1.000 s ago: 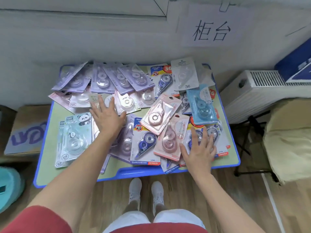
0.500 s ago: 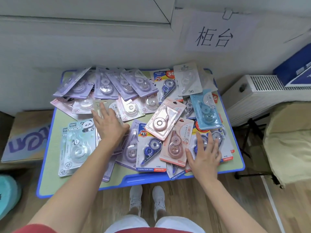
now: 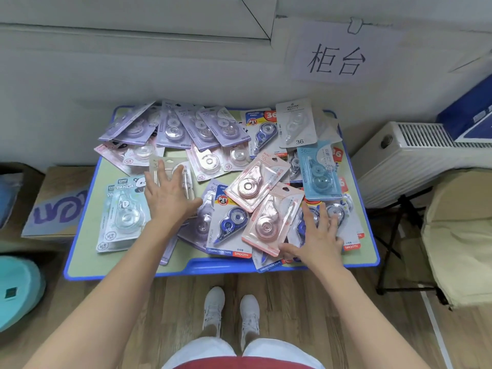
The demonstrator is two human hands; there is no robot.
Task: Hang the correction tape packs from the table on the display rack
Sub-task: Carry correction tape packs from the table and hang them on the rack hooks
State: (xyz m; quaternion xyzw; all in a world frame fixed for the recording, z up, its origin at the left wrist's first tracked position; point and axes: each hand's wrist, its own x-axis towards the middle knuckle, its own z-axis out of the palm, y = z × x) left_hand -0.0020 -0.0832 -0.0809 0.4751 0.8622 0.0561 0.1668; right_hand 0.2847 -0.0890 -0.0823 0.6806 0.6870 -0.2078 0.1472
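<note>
Correction tape packs [image 3: 247, 187] are heaped across the counter [image 3: 85, 262]. The left hand [image 3: 167, 201] at nine o'clock and right hand [image 3: 316, 235] at five are laid flat on them, grasping nothing, probably to pick one.

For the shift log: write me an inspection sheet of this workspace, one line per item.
Surface: table, green top, blue rim, mostly covered.
Job's things: correction tape packs heaped and overlapping on the table; display rack not in view.
Clutter: nothing seen.
Hands: left hand open flat on packs at mid-left; right hand open flat on packs near the front right; neither grips one.
Cables: nothing seen.
Surroundings: radiator at right, paper sign on the wall, cardboard box at left.
</note>
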